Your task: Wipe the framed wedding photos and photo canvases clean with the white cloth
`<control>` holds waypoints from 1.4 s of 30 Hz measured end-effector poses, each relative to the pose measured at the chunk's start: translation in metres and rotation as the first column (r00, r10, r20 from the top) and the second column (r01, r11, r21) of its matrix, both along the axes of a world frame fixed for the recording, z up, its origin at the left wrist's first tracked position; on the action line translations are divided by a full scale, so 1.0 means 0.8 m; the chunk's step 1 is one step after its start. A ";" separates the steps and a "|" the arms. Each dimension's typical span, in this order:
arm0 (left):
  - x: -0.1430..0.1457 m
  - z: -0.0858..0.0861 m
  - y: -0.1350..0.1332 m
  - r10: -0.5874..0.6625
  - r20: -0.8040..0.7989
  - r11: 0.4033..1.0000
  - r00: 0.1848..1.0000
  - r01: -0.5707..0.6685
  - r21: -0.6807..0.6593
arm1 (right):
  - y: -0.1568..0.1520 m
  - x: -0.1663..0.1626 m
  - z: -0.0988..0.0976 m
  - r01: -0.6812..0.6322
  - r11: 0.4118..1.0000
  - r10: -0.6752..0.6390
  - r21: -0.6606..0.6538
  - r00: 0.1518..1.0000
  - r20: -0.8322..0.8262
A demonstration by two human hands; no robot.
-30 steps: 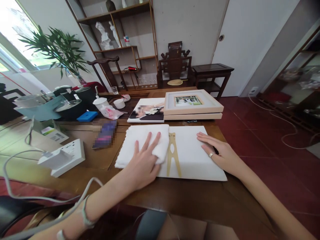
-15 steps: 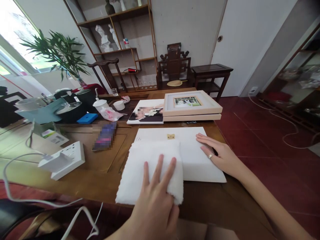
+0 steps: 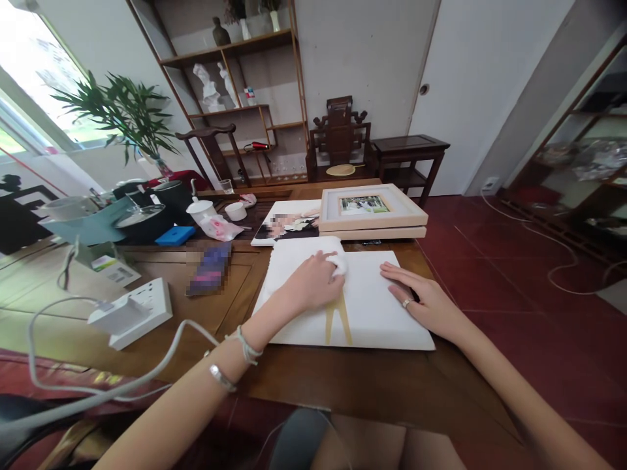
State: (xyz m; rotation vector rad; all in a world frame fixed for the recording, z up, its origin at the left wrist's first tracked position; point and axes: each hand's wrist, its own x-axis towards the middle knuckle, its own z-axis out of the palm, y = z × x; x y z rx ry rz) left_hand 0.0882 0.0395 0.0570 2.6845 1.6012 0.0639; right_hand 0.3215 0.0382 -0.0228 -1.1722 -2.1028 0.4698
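Observation:
A white panel (image 3: 382,326) lies flat on the wooden table, with a tan two-legged piece (image 3: 339,320) on its face; the upper end of that piece is hidden. My left hand (image 3: 317,282) is closed on a fluffy white cloth (image 3: 304,247), bunched at the fingers and spread over the panel's upper left part. On the panel's right side rests my right hand (image 3: 431,305), with a ring, its fingers stretched out along the edge and holding nothing.
Behind the panel are two stacked picture frames (image 3: 406,219) and a photo print (image 3: 294,222). To the left are a phone-like dark object (image 3: 209,267), a white power strip (image 3: 142,313), a blue box (image 3: 175,235) and a teapot (image 3: 200,209). A white cable (image 3: 161,359) crosses the lower left.
My left hand has moved forward with the cloth and gone from spread fingers to a closed grip. The tan piece's legs now show. My right hand stays on the panel.

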 end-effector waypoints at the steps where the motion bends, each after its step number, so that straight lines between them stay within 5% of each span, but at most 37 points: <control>1: 0.004 0.001 0.005 -0.005 -0.002 1.000 1.000 0.005 0.009 | 0.000 0.000 0.000 -0.001 1.000 0.001 0.002 1.000 -0.002; 9: 0.047 -0.012 0.002 -0.122 -0.022 0.989 0.992 0.123 0.081 | 0.001 0.000 -0.002 -0.005 1.000 0.005 0.017 1.000 0.007; 17: 0.061 -0.015 -0.122 -0.312 -0.021 0.950 0.950 0.312 -0.001 | 0.002 0.004 -0.003 -0.014 0.999 0.013 0.030 0.999 0.032; 20: 0.061 -0.014 -0.140 -0.349 0.007 0.937 0.937 0.349 -0.013 | 0.002 0.004 -0.003 -0.046 0.998 0.045 0.049 0.999 0.014; 28: 0.065 -0.022 -0.026 -0.105 -0.005 0.994 0.994 0.105 -0.010 | -0.001 0.000 0.001 -0.007 1.000 0.007 0.022 1.000 -0.007; 31: 0.072 -0.027 -0.016 -0.072 -0.026 0.997 0.997 0.073 0.015 | 0.000 0.000 0.002 -0.005 1.000 0.005 0.022 1.000 -0.018; 39: 0.100 -0.031 -0.130 -0.224 -0.103 0.973 0.969 0.229 0.032 | 0.001 0.004 0.000 -0.034 0.999 0.034 0.009 0.999 -0.019; 42: 0.101 -0.030 -0.149 -0.288 -0.086 0.957 0.954 0.290 0.017 | 0.001 0.006 0.000 -0.065 0.998 0.066 0.016 0.997 -0.043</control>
